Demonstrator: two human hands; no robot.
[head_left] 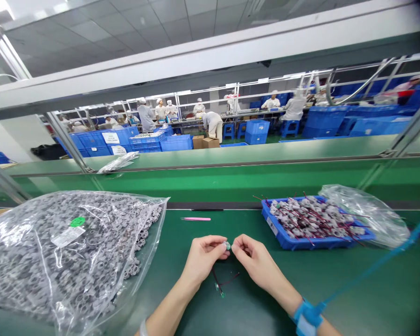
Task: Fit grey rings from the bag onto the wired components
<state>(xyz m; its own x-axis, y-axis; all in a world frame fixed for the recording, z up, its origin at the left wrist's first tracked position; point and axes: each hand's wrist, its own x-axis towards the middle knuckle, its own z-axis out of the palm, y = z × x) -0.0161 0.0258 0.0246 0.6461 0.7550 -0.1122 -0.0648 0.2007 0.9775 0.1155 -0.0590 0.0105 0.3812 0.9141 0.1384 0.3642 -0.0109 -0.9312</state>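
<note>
- We are listing far off, beyond the conveyor rail, blue plastic crates stacking up, their white signs too small to read, and co-workers in white standing at benches.
- A green workbench is running across the view, cut off at both sides.
- A clear plastic bag of grey rings is lying at left, cut off by the frame; its green sticker and white label are showing no legible writing.
- A blue tray is holding grey parts with red wires, its white label unreadable.
- Our left hand is pinching, fingers closed, a small green part, which is partly hidden, above the bench.
- Our right hand is closing its fingertips just beside it; what they grip is too small to tell.
- Pink tweezers are lying beyond our hands.
</note>
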